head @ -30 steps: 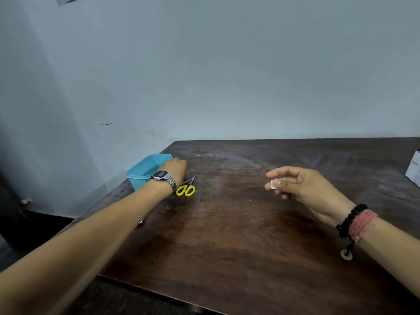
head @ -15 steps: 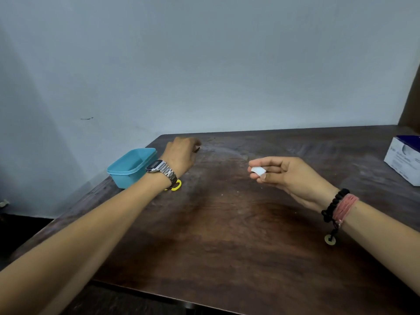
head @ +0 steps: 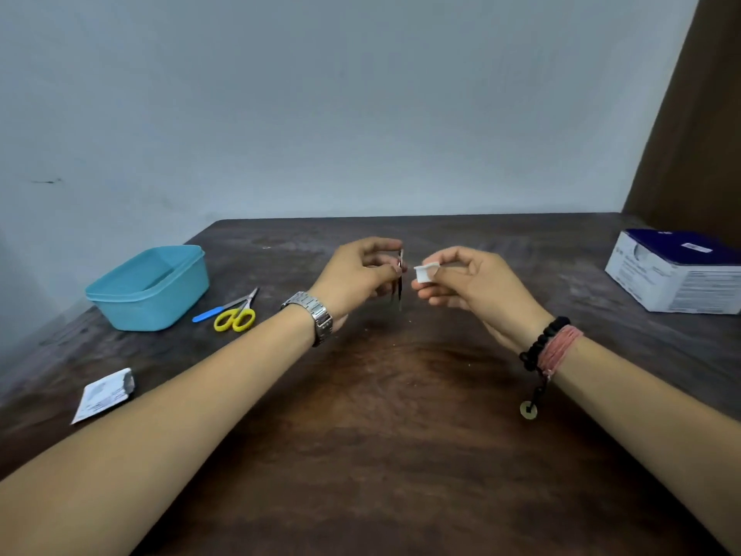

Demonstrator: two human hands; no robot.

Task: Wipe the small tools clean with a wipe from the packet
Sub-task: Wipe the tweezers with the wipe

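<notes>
Above the middle of the dark wooden table (head: 401,455), my left hand (head: 357,274) pinches a thin metal tool (head: 400,282) that hangs with its tip pointing down. My right hand (head: 473,286) holds a small folded white wipe (head: 426,272) just to the right of the tool, a small gap apart. Yellow-handled scissors (head: 236,315) and a blue-handled tool (head: 208,314) lie on the table at the left. A torn white wipe packet (head: 104,394) lies near the table's left front edge.
A light blue plastic tub (head: 152,290) stands at the far left, beside the scissors. A white and dark blue box (head: 677,274) sits at the right edge. A pale wall rises behind the table.
My left hand left the scissors by the tub and came to the centre with a thin metal tool. My right hand kept the wipe and now holds it next to the tool.
</notes>
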